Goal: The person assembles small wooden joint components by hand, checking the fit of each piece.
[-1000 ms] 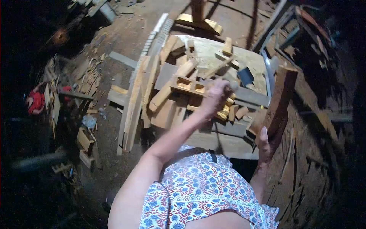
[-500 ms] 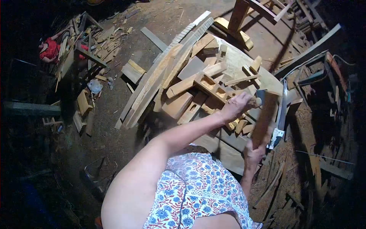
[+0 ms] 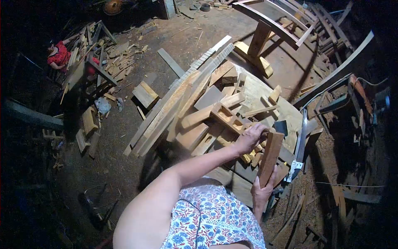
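My right hand (image 3: 263, 191) is wrapped round the lower part of a brown wooden block (image 3: 272, 159), which stands tilted over the cluttered work surface (image 3: 259, 89). Near the block's upper end, my left hand (image 3: 250, 138) has its fingers bent and closed; what they grip is mostly hidden. A dark flat piece (image 3: 280, 127) shows just past the block's top; whether it joins what my left hand holds is unclear. Left of that hand lies a wooden piece with cut slots (image 3: 226, 116), among other cut pieces.
Long boards (image 3: 166, 110) line the surface's left side. A saw-like metal strip (image 3: 304, 133) lies at its right edge. Beyond stands a wooden frame (image 3: 259, 39). A person in red (image 3: 59, 56) is at the far left beside piled wood (image 3: 120, 60). Scraps cover the floor.
The view has shifted. The block and both my hands are lower and nearer my body, and the block's top is closer to my left hand. A rounded wooden end beside that hand no longer shows clearly.
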Demonstrator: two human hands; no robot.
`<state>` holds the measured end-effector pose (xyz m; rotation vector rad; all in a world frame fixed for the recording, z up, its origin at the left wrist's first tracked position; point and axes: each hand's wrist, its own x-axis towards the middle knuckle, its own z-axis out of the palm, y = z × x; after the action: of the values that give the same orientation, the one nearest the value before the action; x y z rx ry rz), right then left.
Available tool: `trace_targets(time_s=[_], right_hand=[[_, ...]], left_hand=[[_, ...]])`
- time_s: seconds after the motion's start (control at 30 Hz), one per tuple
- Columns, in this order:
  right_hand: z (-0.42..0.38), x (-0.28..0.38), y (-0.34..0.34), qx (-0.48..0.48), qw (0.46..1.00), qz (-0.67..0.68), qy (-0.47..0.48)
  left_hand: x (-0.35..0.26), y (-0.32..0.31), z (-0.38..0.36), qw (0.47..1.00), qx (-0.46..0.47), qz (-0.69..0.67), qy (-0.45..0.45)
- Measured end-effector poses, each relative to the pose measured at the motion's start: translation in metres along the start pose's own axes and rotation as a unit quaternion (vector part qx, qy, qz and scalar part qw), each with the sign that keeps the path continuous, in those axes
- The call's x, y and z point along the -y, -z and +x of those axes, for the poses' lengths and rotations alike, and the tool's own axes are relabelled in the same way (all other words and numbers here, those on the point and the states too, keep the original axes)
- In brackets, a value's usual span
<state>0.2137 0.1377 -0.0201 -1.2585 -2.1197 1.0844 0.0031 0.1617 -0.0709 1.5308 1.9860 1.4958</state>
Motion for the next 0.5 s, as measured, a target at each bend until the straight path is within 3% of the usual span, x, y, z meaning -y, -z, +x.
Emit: trace_targets(time_s=[0.1,0.2,0.43,0.5], right_hand=[[-0.012,-0.003,-0.001,-0.027,0.999,-0.029,0.024],[-0.026,0.01,0.005,-0.002,0.998,0.008,-0.058],[-0.055,0.003,0.007,-0.042,0.996,0.001,-0.08],[-0.056,0.008,0.005,-0.038,0.994,0.049,-0.09]], left_hand=[[0.0,0.005,-0.005,0.998,-0.05,0.037,-0.026],[-0.008,0.014,-0.012,1.0,0.001,0.016,0.019],[0.0,0.007,-0.027,0.997,-0.037,0.063,-0.023],[-0.001,0.011,-0.03,0.999,0.015,0.037,0.025]])
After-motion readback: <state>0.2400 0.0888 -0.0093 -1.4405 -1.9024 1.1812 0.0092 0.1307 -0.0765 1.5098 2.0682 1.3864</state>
